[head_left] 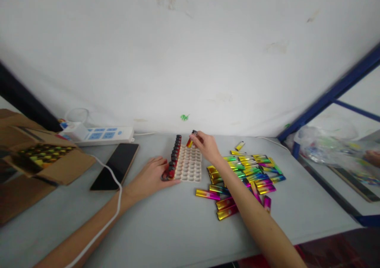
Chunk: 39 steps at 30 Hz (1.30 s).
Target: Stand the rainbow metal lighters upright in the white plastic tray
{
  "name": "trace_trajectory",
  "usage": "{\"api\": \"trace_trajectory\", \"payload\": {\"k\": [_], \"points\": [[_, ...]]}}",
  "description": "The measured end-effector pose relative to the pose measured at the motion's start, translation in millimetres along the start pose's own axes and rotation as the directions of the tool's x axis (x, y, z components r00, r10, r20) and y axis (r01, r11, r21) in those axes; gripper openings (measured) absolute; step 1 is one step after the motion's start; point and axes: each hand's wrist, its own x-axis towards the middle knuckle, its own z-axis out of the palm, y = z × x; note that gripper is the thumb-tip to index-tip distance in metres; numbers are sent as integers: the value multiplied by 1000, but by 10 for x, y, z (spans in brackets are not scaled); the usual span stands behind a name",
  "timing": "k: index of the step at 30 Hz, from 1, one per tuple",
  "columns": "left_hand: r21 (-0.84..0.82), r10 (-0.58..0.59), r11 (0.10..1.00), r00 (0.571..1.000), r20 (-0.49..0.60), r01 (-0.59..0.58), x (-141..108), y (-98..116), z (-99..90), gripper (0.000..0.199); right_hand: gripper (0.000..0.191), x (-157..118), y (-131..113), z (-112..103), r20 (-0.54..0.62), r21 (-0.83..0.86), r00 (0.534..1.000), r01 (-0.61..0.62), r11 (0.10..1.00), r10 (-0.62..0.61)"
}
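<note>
A white lighter tray [188, 163] with rows of round holes lies on the table ahead of me. Several red lighters [174, 159] with black tops stand upright in a row along its left side. My left hand [154, 175] is closed about the tray's near left corner, its thumb along the front edge. Over the far end of the tray, my right hand [207, 144] pinches a red and gold lighter [189, 142] with its dark top up. Right of the tray lies a loose pile of shiny multicoloured lighters [258, 177], partly hidden behind my right forearm.
To the left lie a black phone [115, 167], a white power strip [103, 135] and an open cardboard box [63, 165] of lighters. A white cable [117, 204] crosses my left forearm. Blue frame posts [326, 99] and a plastic bag [317, 141] stand right; another person's hand [372, 157] shows there.
</note>
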Motion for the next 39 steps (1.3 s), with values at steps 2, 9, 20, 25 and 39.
{"api": "trace_trajectory", "payload": {"k": [2,9,20,25,39], "points": [[-6,1,1000,1000,-17,-1,-6,-6,13,60,43,81,30,45,81,11,996,24,1000,-25],[4,-14,1000,1000,10,14,-10,4,16,59,26,131,124,118,236,-30,948,228,973,-215],[2,12,1000,1000,-3,-12,-25,-37,49,58,39,193,262,213,178,187,981,44,981,-78],[-21,-12,1000,1000,-7,12,-21,-9,20,59,39,211,255,234,201,217,976,36,976,-81],[-26,-13,1000,1000,10,14,-4,-8,-7,60,34,-355,95,-398,177,-39,982,71,997,-63]]}}
